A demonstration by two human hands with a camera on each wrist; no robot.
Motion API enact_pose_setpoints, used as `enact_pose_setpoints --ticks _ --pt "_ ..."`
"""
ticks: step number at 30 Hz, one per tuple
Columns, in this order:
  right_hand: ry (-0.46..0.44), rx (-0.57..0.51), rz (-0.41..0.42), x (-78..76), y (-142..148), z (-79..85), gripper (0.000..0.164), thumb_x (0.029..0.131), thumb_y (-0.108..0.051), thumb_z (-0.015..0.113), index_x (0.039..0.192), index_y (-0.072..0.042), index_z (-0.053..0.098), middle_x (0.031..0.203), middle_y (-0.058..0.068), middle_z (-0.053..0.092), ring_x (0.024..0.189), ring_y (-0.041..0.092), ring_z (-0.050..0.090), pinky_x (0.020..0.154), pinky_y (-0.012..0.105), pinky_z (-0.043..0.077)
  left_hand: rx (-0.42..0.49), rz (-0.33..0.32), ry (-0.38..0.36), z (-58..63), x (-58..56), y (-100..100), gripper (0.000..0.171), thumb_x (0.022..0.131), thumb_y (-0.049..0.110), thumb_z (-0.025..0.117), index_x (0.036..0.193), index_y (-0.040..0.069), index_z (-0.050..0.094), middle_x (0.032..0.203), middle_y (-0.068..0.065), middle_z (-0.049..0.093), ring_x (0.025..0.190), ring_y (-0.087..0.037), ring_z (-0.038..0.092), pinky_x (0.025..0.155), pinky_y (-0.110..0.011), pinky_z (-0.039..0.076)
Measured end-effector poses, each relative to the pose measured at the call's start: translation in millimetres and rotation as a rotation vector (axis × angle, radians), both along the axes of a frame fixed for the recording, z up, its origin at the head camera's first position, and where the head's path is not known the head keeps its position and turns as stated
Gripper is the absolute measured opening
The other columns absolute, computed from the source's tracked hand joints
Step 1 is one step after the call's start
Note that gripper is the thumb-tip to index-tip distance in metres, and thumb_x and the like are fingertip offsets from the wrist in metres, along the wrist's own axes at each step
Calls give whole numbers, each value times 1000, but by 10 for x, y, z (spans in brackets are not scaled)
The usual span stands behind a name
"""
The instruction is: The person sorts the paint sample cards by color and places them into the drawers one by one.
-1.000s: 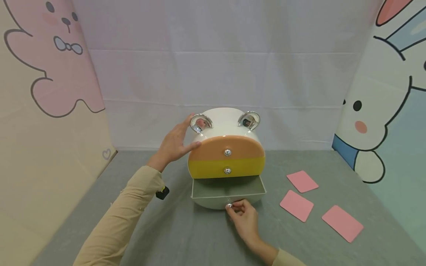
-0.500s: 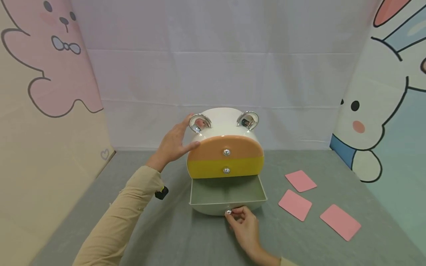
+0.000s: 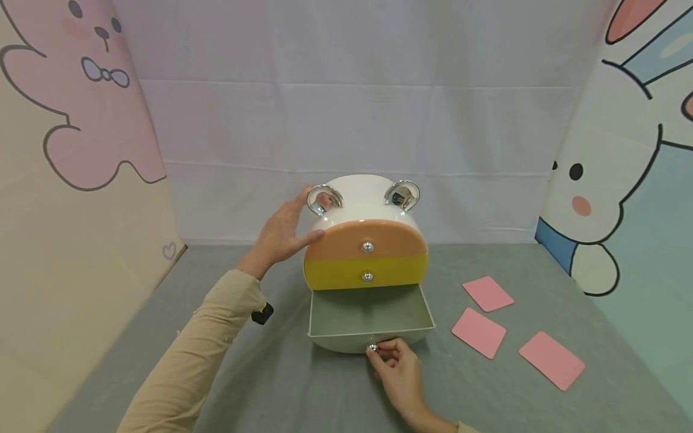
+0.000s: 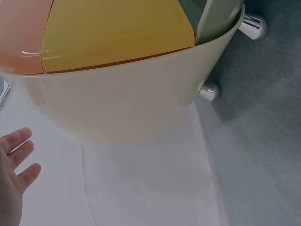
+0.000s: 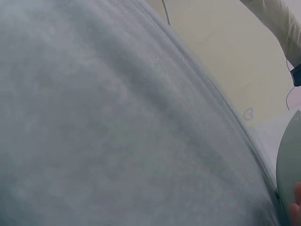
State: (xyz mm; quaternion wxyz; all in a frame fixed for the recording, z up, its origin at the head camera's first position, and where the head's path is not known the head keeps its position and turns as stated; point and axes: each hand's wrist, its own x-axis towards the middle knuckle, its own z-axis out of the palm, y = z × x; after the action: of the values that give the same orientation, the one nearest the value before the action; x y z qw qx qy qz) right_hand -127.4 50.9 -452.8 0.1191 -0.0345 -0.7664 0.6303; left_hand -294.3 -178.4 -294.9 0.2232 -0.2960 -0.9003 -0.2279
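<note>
A rounded white storage box [image 3: 360, 195] with silver ears stands mid-table. Its orange drawer [image 3: 397, 237] and yellow drawer [image 3: 335, 273] are closed, while the green bottom drawer [image 3: 341, 343] is pulled out, with nothing seen inside it. My right hand [image 3: 402, 373] pinches that drawer's silver knob [image 3: 372, 347] between thumb and fingers. Against the box's left side rests my left hand [image 3: 278, 234], fingers extended and thumb by the orange front. The left wrist view shows the box's white side [image 4: 117, 106] and short silver feet [image 4: 209, 92].
Three pink cards [image 3: 487, 293] lie apart on the grey tablecloth [image 3: 271, 385], right of the box. A white curtain [image 3: 357, 120] hangs behind. Printed cloths with a pink bear [image 3: 97, 132] and a white rabbit [image 3: 601, 198] flank the table.
My right hand has drawn the green drawer farther out toward me, with most of that movement in the first half second. My left hand has stayed on the box's side.
</note>
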Motion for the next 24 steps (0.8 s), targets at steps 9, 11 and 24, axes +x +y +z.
enact_pose_setpoints --ticks 9,11,24 --pt "-4 -18 12 118 -34 286 14 74 4 70 78 7 57 74 17 66 41 5 51 39 16 41 2 -4 4 -2 0 1 86 82 50 58 147 19 11 144 -8 34 122 -33 39 97 -50 35" --pt "-6 -23 13 137 -37 331 14 73 4 69 78 8 57 74 17 66 41 4 51 40 16 41 1 -6 5 0 0 2 86 82 51 57 147 19 11 144 -8 34 122 -32 39 97 -50 35" --pt "26 -20 32 13 182 29 22 72 -7 75 82 3 58 73 9 65 43 5 50 39 20 41 -7 -1 2 16 13 5 86 81 51 58 147 20 11 144 -7 34 122 -32 40 97 -50 35"
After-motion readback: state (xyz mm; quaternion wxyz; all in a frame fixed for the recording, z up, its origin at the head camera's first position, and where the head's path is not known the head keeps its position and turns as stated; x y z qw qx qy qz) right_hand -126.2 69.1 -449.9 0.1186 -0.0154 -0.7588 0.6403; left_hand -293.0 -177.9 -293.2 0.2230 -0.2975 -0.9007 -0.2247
